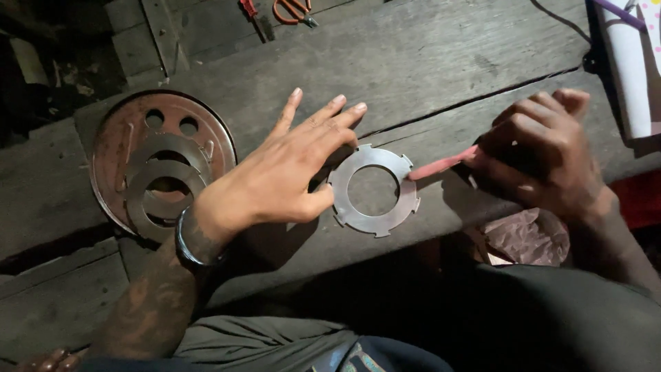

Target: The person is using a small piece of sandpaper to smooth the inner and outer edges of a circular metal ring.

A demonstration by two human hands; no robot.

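A flat steel ring plate with notched tabs around its rim lies on the grey wooden boards. My left hand rests flat and spread beside it, thumb and fingertips touching the ring's left edge. My right hand is closed around a thin reddish strip, whose tip meets the ring's right edge.
At the left sits a rusty round pan holding several similar ring plates. Orange-handled pliers lie at the top edge. A crumpled brown paper lies under my right wrist. A white box stands at the far right.
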